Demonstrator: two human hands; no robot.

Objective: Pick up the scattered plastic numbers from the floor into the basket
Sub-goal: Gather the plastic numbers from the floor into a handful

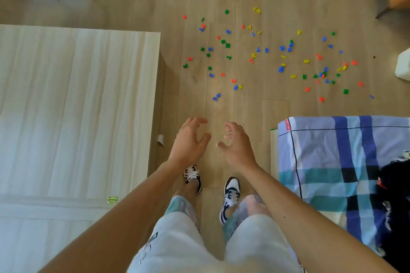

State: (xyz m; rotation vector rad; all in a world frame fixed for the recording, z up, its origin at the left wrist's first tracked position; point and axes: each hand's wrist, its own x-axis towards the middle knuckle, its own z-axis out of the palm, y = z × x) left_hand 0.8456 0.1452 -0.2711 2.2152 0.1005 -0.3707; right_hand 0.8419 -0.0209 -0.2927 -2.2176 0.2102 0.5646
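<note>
The numbers (282, 48) lie loose on the floor (133, 6), from eleven to two o'clock of the hands. The scatter's long axis runs nine to three, and single pieces are too small to tell which way they point. The left hand (188, 142) and right hand (237, 144) reach forward, fingers loosely curled and empty, probably ready to gather. No basket shows. A surface (77, 106) stands at nine o'clock.
</note>
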